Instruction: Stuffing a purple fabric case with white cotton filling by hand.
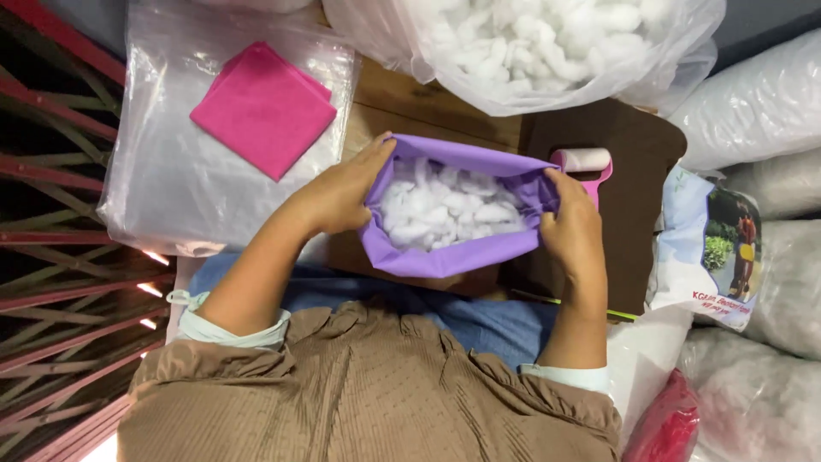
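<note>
A purple fabric cover (445,255) lies open in front of me, filled with white fluffy stuffing (445,210). My left hand (342,192) grips the cover's left edge, fingers curled over the rim. My right hand (571,227) holds the right edge of the same cover, pulling the mouth wide. The cover rests on a brown board (637,184) above my lap.
A big clear bag of white stuffing (530,43) sits at the top. A folded pink cloth (263,109) lies on a stack of clear plastic bags (171,188) at left. A pink lint roller (586,162) lies beside my right hand. A printed bag (705,248) and more stuffing bags stand at right.
</note>
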